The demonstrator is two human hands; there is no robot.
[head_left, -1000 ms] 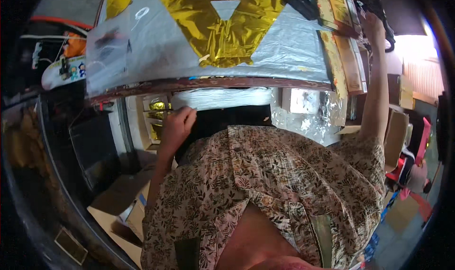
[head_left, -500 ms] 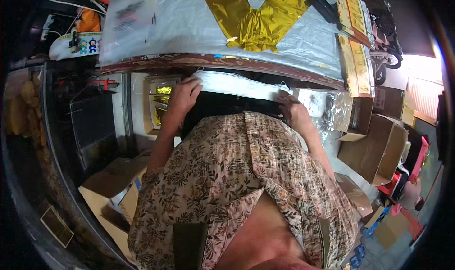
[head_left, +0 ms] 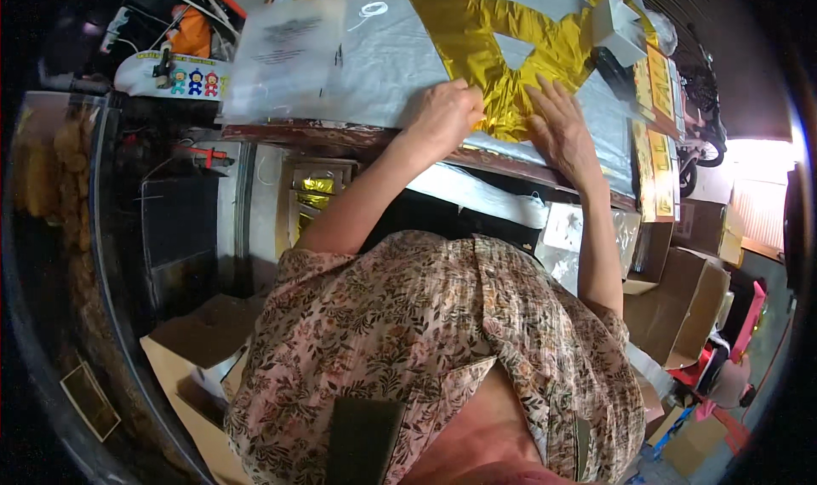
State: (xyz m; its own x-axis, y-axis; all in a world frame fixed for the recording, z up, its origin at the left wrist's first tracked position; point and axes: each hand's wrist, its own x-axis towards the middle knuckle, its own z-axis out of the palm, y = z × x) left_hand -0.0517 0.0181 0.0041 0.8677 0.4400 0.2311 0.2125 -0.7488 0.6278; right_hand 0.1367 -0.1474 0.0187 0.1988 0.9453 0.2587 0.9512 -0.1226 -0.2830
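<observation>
A flat, uninflated gold foil balloon (head_left: 477,47), shaped like the letter A, lies on the table. My left hand (head_left: 444,117) is closed at its near left edge, with a small orange-yellow bit showing by the fingertips. On the near right part of the foil rests my right hand (head_left: 563,132), fingers spread and lying flat. Below the table edge, across my lap, is a bundle of white string (head_left: 481,194) that neither hand touches.
Clear plastic sheets (head_left: 285,59) and a small white loop of string (head_left: 372,9) lie on the table. At right are a white box (head_left: 619,30), a black object (head_left: 614,75) and gold-yellow packages (head_left: 655,170). Cardboard boxes (head_left: 681,302) stand on the floor beside me.
Both hands have let go of the white string bundle in my lap and moved up onto the table, to the gold foil balloon. The view has shifted, and the bundle stays in my lap.
</observation>
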